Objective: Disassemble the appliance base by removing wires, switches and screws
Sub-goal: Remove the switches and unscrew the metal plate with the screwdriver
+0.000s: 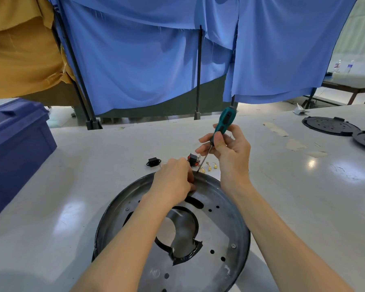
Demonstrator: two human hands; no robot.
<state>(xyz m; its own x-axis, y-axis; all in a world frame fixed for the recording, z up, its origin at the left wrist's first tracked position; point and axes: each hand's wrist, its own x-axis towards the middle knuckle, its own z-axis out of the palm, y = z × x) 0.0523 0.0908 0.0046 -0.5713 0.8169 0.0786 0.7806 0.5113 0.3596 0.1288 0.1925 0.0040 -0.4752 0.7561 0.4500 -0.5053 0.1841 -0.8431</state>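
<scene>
A round metal appliance base [226,232] lies on the white table in front of me, with holes, cut-outs and a few screws in its plate. My left hand [173,182] rests on the base's far rim, fingers curled down at something hidden under them. My right hand [226,148] grips a green-handled screwdriver [223,121]; its tip points down at the far rim beside my left fingers. Behind the rim lie a red and black switch [193,159], a black power socket [153,161] and several brass wire terminals [209,167].
A dark blue plastic box [15,140] stands at the left table edge. Two black round covers [329,125] lie at the far right, near scraps of tape [295,144]. Blue and yellow cloths hang on black poles behind the table.
</scene>
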